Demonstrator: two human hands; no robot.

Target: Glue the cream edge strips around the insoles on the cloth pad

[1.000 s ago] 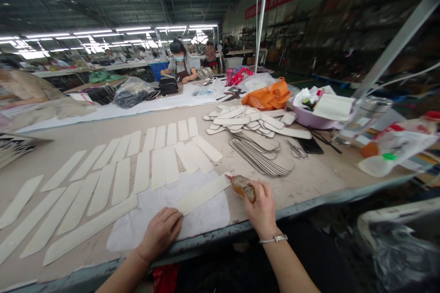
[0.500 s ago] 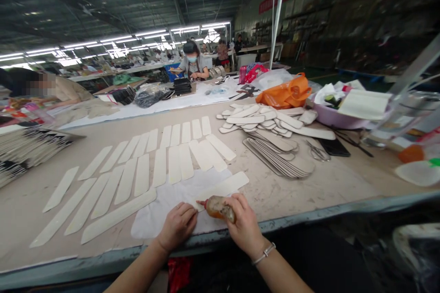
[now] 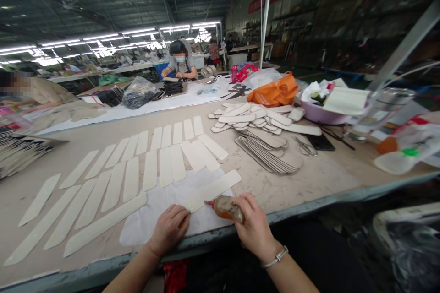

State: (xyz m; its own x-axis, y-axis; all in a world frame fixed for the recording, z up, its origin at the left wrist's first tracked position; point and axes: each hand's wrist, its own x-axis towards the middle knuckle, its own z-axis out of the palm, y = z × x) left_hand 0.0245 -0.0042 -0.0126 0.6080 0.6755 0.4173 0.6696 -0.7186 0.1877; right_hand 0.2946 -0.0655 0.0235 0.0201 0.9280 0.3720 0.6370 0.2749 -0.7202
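My right hand [image 3: 252,222] is closed around a stained glue bottle [image 3: 227,207], tipped on its side with the red nozzle pointing left, over or on a long cream strip [image 3: 216,190]. That strip lies slantwise on a white cloth [image 3: 158,215] at the table's front. At the strip's near left end rests my left hand [image 3: 171,227], fingers together and pressed down on it. Beyond and to the left, several cream strips [image 3: 130,178] are spread in two slanting rows.
Loose pale pieces [image 3: 254,116] and a fanned stack [image 3: 268,153] lie right of centre, near scissors [image 3: 305,147] and a phone [image 3: 320,142]. Behind are an orange bag [image 3: 275,91] and a purple basin [image 3: 323,112]. A masked person [image 3: 180,66] works across the table.
The view has shifted slightly to the right. The bottle in my right hand has moved rightward along the strip, away from my left hand, which stays at the strip's end.
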